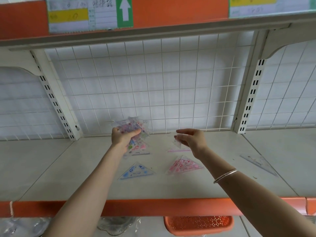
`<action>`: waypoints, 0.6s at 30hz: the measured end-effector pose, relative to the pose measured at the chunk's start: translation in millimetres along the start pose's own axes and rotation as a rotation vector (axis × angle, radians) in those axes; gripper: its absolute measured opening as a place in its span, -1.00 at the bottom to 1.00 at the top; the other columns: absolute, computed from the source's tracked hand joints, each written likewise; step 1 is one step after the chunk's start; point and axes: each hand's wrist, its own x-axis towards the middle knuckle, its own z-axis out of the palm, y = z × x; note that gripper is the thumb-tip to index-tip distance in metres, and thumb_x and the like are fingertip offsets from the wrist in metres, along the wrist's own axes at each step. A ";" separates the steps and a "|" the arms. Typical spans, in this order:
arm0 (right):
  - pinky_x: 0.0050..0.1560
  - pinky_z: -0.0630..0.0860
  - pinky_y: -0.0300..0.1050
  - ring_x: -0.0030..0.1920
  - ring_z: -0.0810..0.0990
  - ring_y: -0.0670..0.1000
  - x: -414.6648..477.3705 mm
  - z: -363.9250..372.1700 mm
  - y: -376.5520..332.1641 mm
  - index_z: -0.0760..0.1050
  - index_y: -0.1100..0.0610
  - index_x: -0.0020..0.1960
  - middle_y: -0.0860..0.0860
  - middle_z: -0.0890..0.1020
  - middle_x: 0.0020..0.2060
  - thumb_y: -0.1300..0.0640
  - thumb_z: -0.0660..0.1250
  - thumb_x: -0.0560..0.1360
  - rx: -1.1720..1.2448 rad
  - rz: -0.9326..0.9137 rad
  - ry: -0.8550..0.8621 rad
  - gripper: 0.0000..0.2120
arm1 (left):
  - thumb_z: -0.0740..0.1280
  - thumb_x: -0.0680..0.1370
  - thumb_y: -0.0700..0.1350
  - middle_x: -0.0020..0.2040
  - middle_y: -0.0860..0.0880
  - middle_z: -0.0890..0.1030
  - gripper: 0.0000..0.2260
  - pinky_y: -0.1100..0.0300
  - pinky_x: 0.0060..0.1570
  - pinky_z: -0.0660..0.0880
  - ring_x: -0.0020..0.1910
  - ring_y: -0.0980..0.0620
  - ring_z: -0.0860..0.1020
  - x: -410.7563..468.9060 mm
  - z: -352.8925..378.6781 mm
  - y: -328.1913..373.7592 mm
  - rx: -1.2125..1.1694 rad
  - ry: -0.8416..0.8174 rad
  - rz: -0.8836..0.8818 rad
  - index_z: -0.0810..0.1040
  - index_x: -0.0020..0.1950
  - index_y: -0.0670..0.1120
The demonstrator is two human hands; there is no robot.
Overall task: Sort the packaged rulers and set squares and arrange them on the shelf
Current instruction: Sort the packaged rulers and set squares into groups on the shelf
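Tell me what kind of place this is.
Most likely a shop, perhaps its stationery aisle: a store shelf with an orange edge strip, price labels on the shelf above, and packaged set squares laid out for display.

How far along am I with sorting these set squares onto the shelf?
Laid out: blue set square, pink set square and clear set square lie apart on the shelf. In hand: left hand grips a mixed bundle; right hand pinches a clear packet above the shelf. Left: the whole bundle is unsorted.
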 end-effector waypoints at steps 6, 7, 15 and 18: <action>-0.24 0.65 -0.08 -0.17 0.60 0.19 -7.1 33.4 7.6 0.32 0.04 0.42 0.14 0.34 0.19 0.63 0.29 0.35 -0.085 0.105 -0.105 -0.21 | 0.64 0.21 -0.16 0.13 -0.13 0.58 -0.30 0.16 -0.30 0.47 0.01 -0.06 0.57 6.9 -22.6 -1.9 -0.018 0.019 0.003 0.41 0.25 -0.21; -0.26 0.65 -0.07 -0.18 0.59 0.19 -7.3 39.6 8.3 0.28 0.03 0.45 0.14 0.32 0.20 0.64 0.28 0.35 -0.074 0.134 -0.123 -0.18 | 0.64 0.21 -0.16 0.13 -0.13 0.58 -0.31 0.18 -0.33 0.44 0.01 -0.06 0.57 7.8 -27.1 -1.7 -0.023 0.024 0.004 0.41 0.25 -0.21; -0.20 0.65 -0.08 -0.24 0.64 0.18 -4.9 87.5 17.8 0.52 0.37 0.02 0.29 0.61 -0.16 0.56 0.34 0.37 0.032 0.249 -0.072 -0.75 | 0.68 0.08 -0.08 0.13 -0.13 0.59 -0.16 0.08 -0.12 0.55 0.06 -0.10 0.60 23.5 -70.0 -9.7 -0.068 0.064 -0.003 0.39 0.27 -0.19; -0.27 0.64 -0.12 -0.27 0.64 0.16 -0.4 108.9 26.4 0.51 0.32 -0.19 0.26 0.61 -0.24 0.51 0.41 0.35 0.028 0.247 0.019 -0.84 | 0.67 0.07 -0.08 0.11 -0.14 0.62 -0.16 0.09 -0.16 0.57 0.01 -0.09 0.63 25.5 -81.7 -15.0 -0.096 0.026 0.000 0.41 0.27 -0.21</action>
